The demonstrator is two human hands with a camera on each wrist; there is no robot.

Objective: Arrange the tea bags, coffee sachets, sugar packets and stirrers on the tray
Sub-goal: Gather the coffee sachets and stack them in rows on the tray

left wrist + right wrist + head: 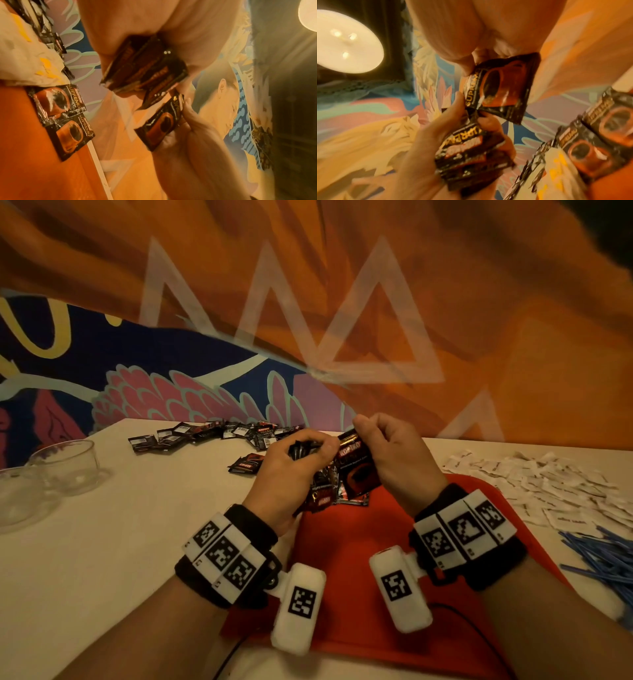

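Note:
Above the far edge of the red tray (394, 583), my left hand (310, 445) grips a bundle of dark coffee sachets (144, 67). My right hand (368, 428) pinches one single coffee sachet (359, 470) by its top edge, right beside the bundle; its face shows a red cup (501, 88). A few sachets on the tray (342, 496) lie side by side at its far edge, and two of them (58, 101) show in the left wrist view. White sugar packets (548, 484) lie heaped right of the tray. Blue stirrers (603, 559) lie near the right edge.
A loose pile of coffee sachets (219, 434) stretches along the table's back edge, with one stray sachet (245, 465) nearer. Two glass bowls (65, 465) stand at the left. A painted wall rises just behind the table. A dark cable (233, 652) runs by the tray's near edge.

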